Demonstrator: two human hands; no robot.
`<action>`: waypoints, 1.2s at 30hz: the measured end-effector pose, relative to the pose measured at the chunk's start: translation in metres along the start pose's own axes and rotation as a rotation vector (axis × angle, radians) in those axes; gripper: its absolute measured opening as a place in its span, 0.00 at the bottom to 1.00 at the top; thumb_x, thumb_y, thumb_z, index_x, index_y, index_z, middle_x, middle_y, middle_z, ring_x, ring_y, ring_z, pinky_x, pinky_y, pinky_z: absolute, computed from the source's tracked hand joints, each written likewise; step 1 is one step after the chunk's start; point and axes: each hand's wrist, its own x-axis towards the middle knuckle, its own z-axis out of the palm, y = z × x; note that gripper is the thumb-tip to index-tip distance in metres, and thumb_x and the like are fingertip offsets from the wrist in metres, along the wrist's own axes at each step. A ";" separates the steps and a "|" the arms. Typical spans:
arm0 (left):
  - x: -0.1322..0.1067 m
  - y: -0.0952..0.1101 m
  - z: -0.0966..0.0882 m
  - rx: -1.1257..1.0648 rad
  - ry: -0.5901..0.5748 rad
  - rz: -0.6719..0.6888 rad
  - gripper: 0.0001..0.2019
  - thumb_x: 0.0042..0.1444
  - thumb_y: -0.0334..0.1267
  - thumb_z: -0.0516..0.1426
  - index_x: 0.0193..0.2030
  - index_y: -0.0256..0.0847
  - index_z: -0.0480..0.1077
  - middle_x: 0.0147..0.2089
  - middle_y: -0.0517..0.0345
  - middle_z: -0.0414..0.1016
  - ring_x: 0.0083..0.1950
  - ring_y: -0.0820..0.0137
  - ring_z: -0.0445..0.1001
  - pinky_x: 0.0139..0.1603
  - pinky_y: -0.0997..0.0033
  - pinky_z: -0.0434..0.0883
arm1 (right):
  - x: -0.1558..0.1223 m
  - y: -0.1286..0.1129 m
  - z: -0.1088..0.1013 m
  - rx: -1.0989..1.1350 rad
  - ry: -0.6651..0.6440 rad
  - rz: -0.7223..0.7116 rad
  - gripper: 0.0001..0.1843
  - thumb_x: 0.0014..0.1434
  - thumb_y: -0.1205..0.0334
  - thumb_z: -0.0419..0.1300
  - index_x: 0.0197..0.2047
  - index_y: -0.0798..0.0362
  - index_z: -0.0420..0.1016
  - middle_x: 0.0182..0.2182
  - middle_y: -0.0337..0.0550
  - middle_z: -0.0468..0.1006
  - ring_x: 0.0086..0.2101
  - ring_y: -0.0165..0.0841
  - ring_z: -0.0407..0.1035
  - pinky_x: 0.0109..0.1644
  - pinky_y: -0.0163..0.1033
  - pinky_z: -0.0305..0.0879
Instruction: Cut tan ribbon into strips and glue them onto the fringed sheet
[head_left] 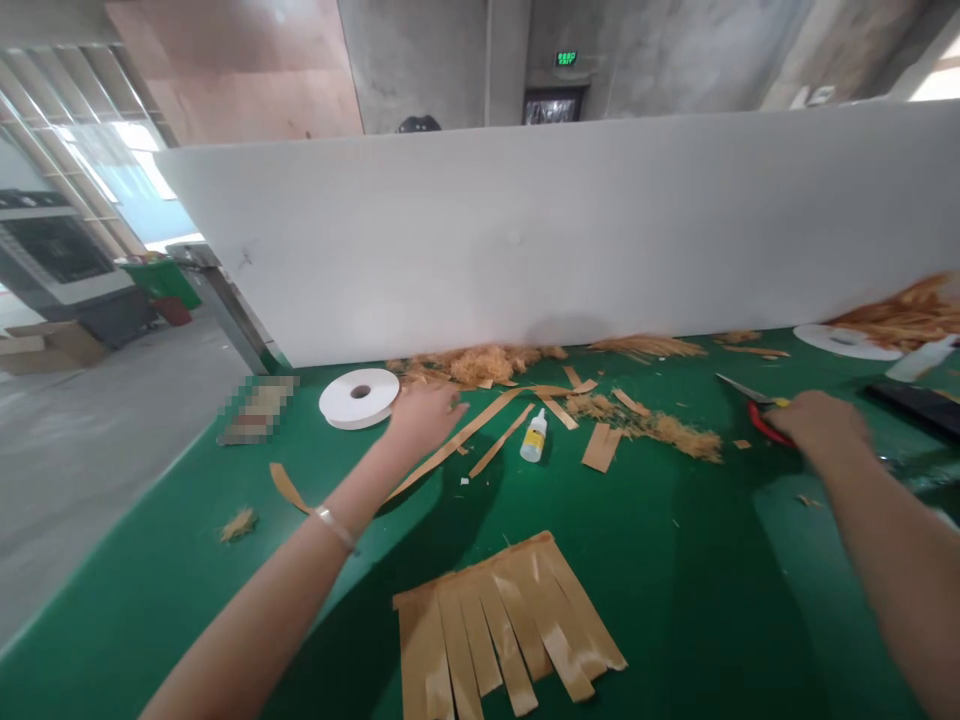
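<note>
My left hand (424, 415) reaches over the table beside a white roll of tape (361, 398), in front of a heap of tan fibres (480, 365). Its fingers are partly extended, and I see nothing held in them. At the right, my right hand (829, 430) is closed around the red and yellow handles of the scissors (750, 392), whose blades point to the left. Nearest to me lies a fringed panel of tan strips (502, 620), joined along its upper edge. A small glue bottle (534, 438) with a yellow label stands between the hands.
Loose tan strips (499, 440) and fibre scraps (675, 435) litter the green table (675, 560). A white board (525, 240) closes off the back. At the far right are another white disc (844, 341), a brown fibre pile (911, 315) and a black object (915, 408).
</note>
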 end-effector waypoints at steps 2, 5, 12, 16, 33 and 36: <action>0.035 0.028 0.019 -0.010 0.013 0.085 0.12 0.60 0.41 0.51 0.44 0.38 0.70 0.45 0.48 0.73 0.49 0.60 0.70 0.48 0.61 0.67 | -0.008 0.000 0.003 -0.001 0.091 -0.057 0.26 0.33 0.68 0.63 0.04 0.54 0.45 0.24 0.62 0.66 0.33 0.47 0.60 0.27 0.49 0.43; 0.076 0.061 0.046 -0.005 0.044 0.155 0.15 0.60 0.41 0.53 0.52 0.38 0.65 0.52 0.50 0.67 0.48 0.65 0.70 0.47 0.58 0.70 | -0.027 -0.003 0.005 0.008 0.224 -0.245 0.12 0.41 0.61 0.59 0.13 0.55 0.63 0.31 0.63 0.67 0.36 0.48 0.58 0.30 0.50 0.42; 0.100 0.087 0.068 0.002 0.117 0.237 0.15 0.61 0.41 0.52 0.52 0.39 0.65 0.53 0.50 0.67 0.48 0.65 0.70 0.47 0.59 0.71 | -0.088 -0.034 0.015 0.014 0.299 -0.795 0.12 0.51 0.63 0.51 0.35 0.55 0.74 0.38 0.54 0.70 0.42 0.44 0.59 0.38 0.44 0.51; 0.077 0.075 0.055 -0.038 0.144 0.277 0.08 0.61 0.34 0.51 0.42 0.36 0.69 0.45 0.48 0.71 0.53 0.61 0.66 0.52 0.53 0.63 | -0.130 -0.076 0.026 0.129 0.190 -1.132 0.17 0.56 0.55 0.51 0.45 0.54 0.70 0.44 0.52 0.70 0.47 0.44 0.61 0.46 0.45 0.57; 0.037 0.028 0.049 -0.298 0.198 -0.034 0.07 0.57 0.31 0.52 0.42 0.40 0.65 0.46 0.51 0.71 0.51 0.61 0.66 0.47 0.61 0.62 | -0.145 -0.185 0.055 -0.238 -0.215 -1.005 0.18 0.60 0.55 0.55 0.51 0.56 0.67 0.50 0.47 0.68 0.48 0.37 0.65 0.51 0.51 0.62; 0.036 0.026 0.048 -0.292 0.203 -0.043 0.08 0.56 0.30 0.52 0.43 0.40 0.65 0.47 0.49 0.70 0.52 0.59 0.65 0.48 0.58 0.62 | -0.147 -0.188 0.046 -0.195 -0.244 -1.040 0.11 0.59 0.59 0.56 0.42 0.56 0.72 0.44 0.49 0.72 0.47 0.40 0.65 0.48 0.49 0.62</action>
